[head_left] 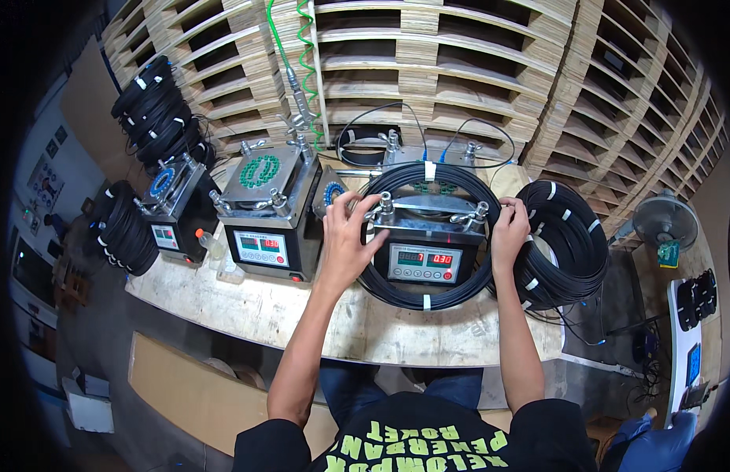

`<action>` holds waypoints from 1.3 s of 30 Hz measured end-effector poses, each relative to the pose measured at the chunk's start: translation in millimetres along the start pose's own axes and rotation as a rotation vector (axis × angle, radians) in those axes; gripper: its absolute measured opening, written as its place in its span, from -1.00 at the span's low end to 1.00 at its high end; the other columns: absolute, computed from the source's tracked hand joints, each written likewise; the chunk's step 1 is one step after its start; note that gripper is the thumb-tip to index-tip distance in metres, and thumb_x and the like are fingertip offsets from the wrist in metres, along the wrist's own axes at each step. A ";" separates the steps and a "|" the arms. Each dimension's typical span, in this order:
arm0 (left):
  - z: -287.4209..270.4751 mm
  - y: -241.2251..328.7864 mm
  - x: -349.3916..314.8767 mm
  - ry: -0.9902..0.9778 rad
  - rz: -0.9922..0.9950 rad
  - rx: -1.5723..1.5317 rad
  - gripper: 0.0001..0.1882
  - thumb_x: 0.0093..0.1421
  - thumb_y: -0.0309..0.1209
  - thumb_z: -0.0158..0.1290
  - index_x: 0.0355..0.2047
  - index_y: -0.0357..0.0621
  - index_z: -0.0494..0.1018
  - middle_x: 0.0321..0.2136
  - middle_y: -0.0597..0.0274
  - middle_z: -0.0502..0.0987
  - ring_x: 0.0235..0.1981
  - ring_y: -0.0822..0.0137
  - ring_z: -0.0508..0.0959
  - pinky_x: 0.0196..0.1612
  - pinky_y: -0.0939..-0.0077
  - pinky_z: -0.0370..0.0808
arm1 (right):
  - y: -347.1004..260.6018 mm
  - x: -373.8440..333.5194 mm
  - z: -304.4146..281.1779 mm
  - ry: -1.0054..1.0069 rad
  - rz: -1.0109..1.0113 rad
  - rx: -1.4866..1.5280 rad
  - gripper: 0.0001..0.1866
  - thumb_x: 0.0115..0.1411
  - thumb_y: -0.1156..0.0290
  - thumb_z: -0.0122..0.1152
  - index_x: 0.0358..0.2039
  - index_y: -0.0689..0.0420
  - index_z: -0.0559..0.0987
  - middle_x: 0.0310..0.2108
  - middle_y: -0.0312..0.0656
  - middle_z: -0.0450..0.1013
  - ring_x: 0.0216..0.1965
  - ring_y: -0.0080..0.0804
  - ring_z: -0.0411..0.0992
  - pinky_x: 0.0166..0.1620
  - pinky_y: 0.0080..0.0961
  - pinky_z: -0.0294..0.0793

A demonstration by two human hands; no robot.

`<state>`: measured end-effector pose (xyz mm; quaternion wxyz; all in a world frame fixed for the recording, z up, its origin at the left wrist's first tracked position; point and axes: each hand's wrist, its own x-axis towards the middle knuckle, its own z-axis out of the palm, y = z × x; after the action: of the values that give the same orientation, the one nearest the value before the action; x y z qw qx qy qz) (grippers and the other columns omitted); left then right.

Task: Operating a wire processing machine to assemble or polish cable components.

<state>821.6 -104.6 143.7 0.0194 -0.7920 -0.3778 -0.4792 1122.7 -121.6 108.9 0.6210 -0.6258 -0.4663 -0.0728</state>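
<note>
A large black cable coil (pixel 427 302) with white ties encircles the polishing machine (pixel 396 271) in front of me, tilted with its far side higher. My right hand (pixel 509 232) is closed on the coil's right side. At the left side, my left hand (pixel 348 240) has its thumb and fingers apart, beside the coil and the machine's front-left clamp knob (pixel 385 202). Whether its fingertips touch the knob's lever is hard to tell. The machine has a metal top plate, clamp knobs at its corners and a lit red display. Cable ends with blue connectors (pixel 426 155) arch behind it.
Another polishing machine (pixel 263 244) with a green-ringed plate stands to the left, and a smaller one (pixel 176 208) beyond. More black coils (pixel 565 244) lie right. A small bottle (pixel 211 241) sits between the machines. Stacked pallets (pixel 436 71) rise behind; a fan (pixel 665 223) stands far right.
</note>
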 end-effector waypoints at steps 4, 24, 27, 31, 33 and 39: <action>1.0 -11.8 -3.7 -0.185 -0.329 -0.172 -0.74 0.23 -0.40 0.19 -0.09 -0.17 0.52 -0.25 0.16 0.58 -0.13 0.11 0.50 -0.03 0.25 0.33 | -5.9 -2.1 1.0 -0.014 0.025 0.016 -0.82 0.27 0.54 -0.03 -0.30 0.33 0.55 -0.37 0.01 0.50 -0.32 -0.07 0.48 -0.17 -0.26 0.42; 45.5 -33.3 -17.0 0.166 -0.047 -0.080 -0.85 0.36 -0.48 -0.01 -0.38 -0.24 0.38 -0.47 0.04 0.36 -0.38 0.02 0.38 -0.25 0.17 0.26 | -48.9 -38.1 -8.3 -0.130 -0.315 -0.100 -0.70 0.04 0.56 0.23 -0.17 0.05 0.66 -0.38 -0.16 0.32 -0.27 -0.19 0.32 -0.14 -0.26 0.34; 48.5 -38.4 -19.9 0.194 -0.013 -0.103 -0.88 0.35 -0.49 0.00 -0.36 -0.25 0.40 -0.43 0.03 0.39 -0.36 0.00 0.38 -0.25 0.15 0.27 | -74.5 -55.7 -4.2 -0.284 -0.324 -0.237 -0.70 0.09 0.40 0.31 -0.12 0.03 0.64 -0.40 -0.18 0.27 -0.27 -0.19 0.29 -0.17 -0.23 0.30; 52.5 -34.2 -20.1 0.174 -0.085 -0.081 -0.84 0.38 -0.44 -0.02 -0.33 -0.27 0.43 -0.40 -0.02 0.43 -0.33 -0.04 0.39 -0.22 0.14 0.28 | -48.6 -50.7 -19.3 -0.249 -0.198 -0.033 -0.72 0.08 0.45 0.35 -0.16 0.12 0.57 -0.35 -0.13 0.28 -0.25 -0.11 0.31 -0.17 -0.22 0.33; 58.7 -36.7 -24.1 0.220 -0.087 -0.098 -0.84 0.39 -0.44 -0.04 -0.32 -0.27 0.43 -0.40 -0.02 0.44 -0.33 -0.04 0.39 -0.20 0.14 0.29 | -35.3 -50.4 -37.3 -0.317 -0.107 0.085 -0.81 0.12 0.61 0.24 -0.23 0.20 0.52 -0.30 -0.08 0.31 -0.20 -0.07 0.39 -0.12 -0.27 0.40; 60.2 -32.3 -23.9 0.225 -0.109 -0.135 -0.83 0.39 -0.44 -0.03 -0.33 -0.28 0.44 -0.40 -0.02 0.45 -0.32 -0.04 0.40 -0.19 0.13 0.30 | -25.9 -31.3 -47.2 -0.321 0.278 0.518 -0.95 0.29 0.65 0.08 -0.24 0.31 0.47 -0.31 -0.15 0.40 -0.46 -0.48 0.43 -0.35 -0.48 0.43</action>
<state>840.3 -71.8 82.0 -0.0178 -0.7111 -0.3824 -0.5898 1110.9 -182.3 116.6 0.6821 -0.5083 -0.4711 0.2331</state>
